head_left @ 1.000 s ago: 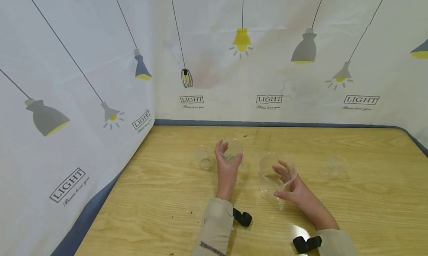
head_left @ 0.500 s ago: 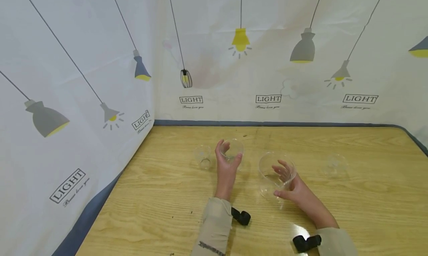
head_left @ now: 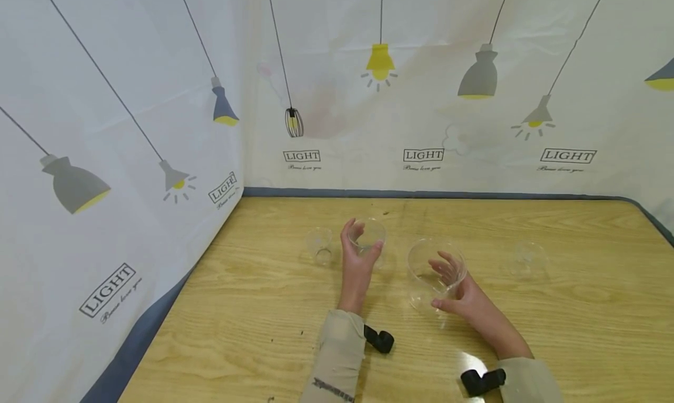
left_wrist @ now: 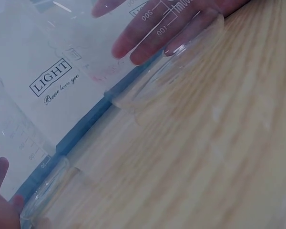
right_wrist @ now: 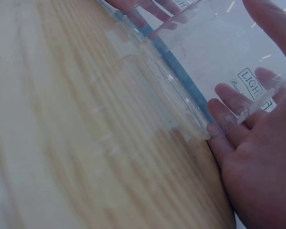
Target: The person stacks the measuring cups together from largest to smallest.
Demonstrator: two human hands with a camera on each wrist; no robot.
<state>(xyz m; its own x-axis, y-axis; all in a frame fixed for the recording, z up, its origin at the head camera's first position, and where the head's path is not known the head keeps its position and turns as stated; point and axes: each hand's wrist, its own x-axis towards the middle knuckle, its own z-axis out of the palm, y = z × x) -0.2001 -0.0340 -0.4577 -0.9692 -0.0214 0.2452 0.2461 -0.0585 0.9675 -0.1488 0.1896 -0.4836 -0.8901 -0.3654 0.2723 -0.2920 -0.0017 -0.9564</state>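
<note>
My left hand (head_left: 358, 268) holds the smaller clear beaker (head_left: 375, 234), thumb and fingers around its sides. To the right, my right hand (head_left: 466, 295) cups a larger clear beaker (head_left: 421, 286), its thumb at the near side and its fingers round the far side. Both beakers stand upright on the wooden table, apart from each other. White graduation marks show on the larger beaker (right_wrist: 178, 88) in the right wrist view, where part of my right hand (right_wrist: 262, 167) lies against its wall. Part of my left hand (left_wrist: 1, 200) is beside the smaller beaker (left_wrist: 26, 143) in the left wrist view.
A small clear vessel (head_left: 319, 245) is left of my left hand on the table (head_left: 237, 309). Another transparent vessel (head_left: 529, 259) lies to the right of the larger beaker. A white sheet printed with lamps (head_left: 337, 87) hangs behind and at the left.
My left hand and the smaller beaker have shifted very slightly to the right. My right hand keeps its hold, with no visible movement.
</note>
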